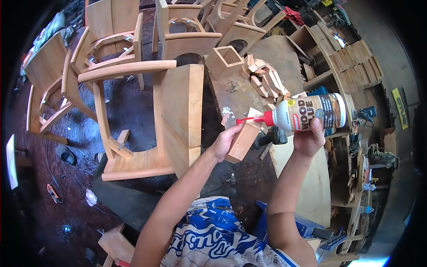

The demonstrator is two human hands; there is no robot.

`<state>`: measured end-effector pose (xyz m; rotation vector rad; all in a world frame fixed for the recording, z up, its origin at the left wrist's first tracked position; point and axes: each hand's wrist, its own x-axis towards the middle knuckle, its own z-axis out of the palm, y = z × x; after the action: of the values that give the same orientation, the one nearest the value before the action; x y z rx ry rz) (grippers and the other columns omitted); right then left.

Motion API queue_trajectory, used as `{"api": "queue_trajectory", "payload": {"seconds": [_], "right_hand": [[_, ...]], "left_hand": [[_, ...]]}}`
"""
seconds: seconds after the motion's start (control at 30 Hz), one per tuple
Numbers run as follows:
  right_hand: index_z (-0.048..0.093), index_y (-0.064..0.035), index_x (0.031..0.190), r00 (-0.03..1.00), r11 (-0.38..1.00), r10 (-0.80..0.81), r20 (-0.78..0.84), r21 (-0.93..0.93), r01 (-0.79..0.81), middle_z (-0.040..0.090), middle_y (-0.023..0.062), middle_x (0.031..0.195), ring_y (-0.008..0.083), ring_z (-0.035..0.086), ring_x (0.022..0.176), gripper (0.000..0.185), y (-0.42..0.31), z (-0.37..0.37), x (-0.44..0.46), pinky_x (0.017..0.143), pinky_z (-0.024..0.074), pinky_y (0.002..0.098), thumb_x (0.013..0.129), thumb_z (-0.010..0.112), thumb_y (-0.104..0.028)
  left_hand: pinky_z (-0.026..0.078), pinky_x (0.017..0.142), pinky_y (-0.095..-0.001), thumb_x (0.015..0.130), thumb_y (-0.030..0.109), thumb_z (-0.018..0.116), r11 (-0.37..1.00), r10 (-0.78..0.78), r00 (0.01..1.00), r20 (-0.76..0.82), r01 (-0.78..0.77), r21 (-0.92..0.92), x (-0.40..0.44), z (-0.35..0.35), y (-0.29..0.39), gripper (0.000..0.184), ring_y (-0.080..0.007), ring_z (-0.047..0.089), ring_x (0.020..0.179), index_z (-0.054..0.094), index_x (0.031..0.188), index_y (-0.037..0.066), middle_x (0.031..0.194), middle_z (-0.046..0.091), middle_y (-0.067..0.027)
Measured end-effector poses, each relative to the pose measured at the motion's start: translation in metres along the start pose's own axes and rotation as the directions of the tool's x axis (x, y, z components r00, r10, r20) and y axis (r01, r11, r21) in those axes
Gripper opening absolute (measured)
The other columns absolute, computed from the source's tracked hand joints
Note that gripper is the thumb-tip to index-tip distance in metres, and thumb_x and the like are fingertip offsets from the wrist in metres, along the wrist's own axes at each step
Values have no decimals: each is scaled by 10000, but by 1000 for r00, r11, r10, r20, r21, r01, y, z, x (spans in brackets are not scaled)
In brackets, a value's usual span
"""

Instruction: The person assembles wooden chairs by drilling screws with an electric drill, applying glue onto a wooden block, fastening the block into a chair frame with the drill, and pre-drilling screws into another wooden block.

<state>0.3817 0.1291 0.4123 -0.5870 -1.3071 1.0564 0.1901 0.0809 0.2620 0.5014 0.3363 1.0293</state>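
In the head view, my right hand (310, 140) is wrapped round a white bottle of wood glue (316, 111), tipped on its side. Its red nozzle (252, 119) points left and reaches the upper end of a wooden block (243, 140). My left hand (226, 142) grips that block from its left side, fingers partly hidden behind it. Whether glue is flowing out, I cannot tell. Left of my hands stands a wooden chair frame (180, 115) with a broad flat panel.
Several small wood pieces (266, 80) lie piled on the worktable (229, 91), near a hollow wooden box (224, 62). More wooden chairs (113, 44) stand at the back left. Shelving (338, 66) with stacked wood runs along the right. A cable (53, 178) lies on the floor.
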Motion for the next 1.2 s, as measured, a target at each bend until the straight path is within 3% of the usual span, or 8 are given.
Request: {"api": "queue_trajectory", "payload": {"seconds": [0.27, 0.37, 0.7, 0.9, 0.97, 1.1, 1.2], "right_hand": [[426, 21, 1435, 999, 1000, -6, 52, 3, 6, 581, 254, 1339, 374, 556, 1280, 695, -2, 2, 1, 1127, 402, 519, 857, 706, -245], [431, 32, 1427, 1000, 1000, -9, 3, -3, 9, 589, 263, 1325, 369, 578, 1252, 696, -2, 6, 1, 1115, 414, 515, 854, 705, -254], [507, 34, 1360, 999, 999, -35, 22, 26, 34, 644, 199, 1253, 320, 629, 1176, 556, 2, -8, 3, 1070, 459, 483, 895, 660, -229], [536, 25, 1330, 1000, 998, -28, 14, 62, 27, 658, 177, 1226, 300, 646, 1142, 494, 2, -8, 4, 1046, 480, 471, 914, 650, -215], [523, 10, 1316, 1000, 994, -18, -14, 109, 19, 675, 149, 1157, 257, 685, 1043, 456, -2, -1, 5, 964, 546, 426, 898, 657, -115], [524, 9, 1317, 1000, 991, -21, -12, 128, 23, 680, 150, 1150, 258, 684, 1048, 442, -1, -2, 5, 973, 537, 428, 905, 643, -102], [533, 12, 1336, 999, 997, -37, 25, 73, 35, 662, 161, 1224, 293, 643, 1151, 462, 2, -12, 7, 1052, 478, 471, 926, 629, -178]], "left_hand": [[511, 890, -305, 1038, 451, 367, 1000, -22, 999, 32, 22, 5, 0, 2, 2, 584, -156, 656, 1040, 504, 1412, 24, 1223, 662, -106], [509, 903, -310, 1038, 445, 377, 999, -8, 997, 82, 12, -41, 2, -9, -3, 582, -159, 655, 1056, 493, 1421, 22, 1239, 655, -107], [493, 962, -323, 1041, 416, 360, 1000, 1, 1000, 29, -1, -15, -2, -2, -1, 581, -182, 639, 1119, 483, 1419, -7, 1269, 637, -128], [478, 990, -333, 1041, 362, 390, 999, 33, 998, 52, -31, -35, -3, 1, 2, 561, -197, 624, 1148, 352, 1496, 35, 1308, 605, -147], [474, 998, -336, 1042, 340, 404, 998, 36, 998, 60, -33, -47, -3, 1, 2, 559, -202, 617, 1161, 302, 1514, 58, 1326, 589, -151], [474, 999, -335, 1043, 339, 401, 998, 33, 996, 78, -29, -49, -2, -1, 1, 551, -199, 613, 1166, 316, 1508, 55, 1327, 588, -149], [473, 1001, -335, 1042, 339, 403, 999, 35, 996, 82, -32, -38, -2, 0, 2, 553, -197, 615, 1162, 315, 1509, 56, 1330, 586, -150]]}}
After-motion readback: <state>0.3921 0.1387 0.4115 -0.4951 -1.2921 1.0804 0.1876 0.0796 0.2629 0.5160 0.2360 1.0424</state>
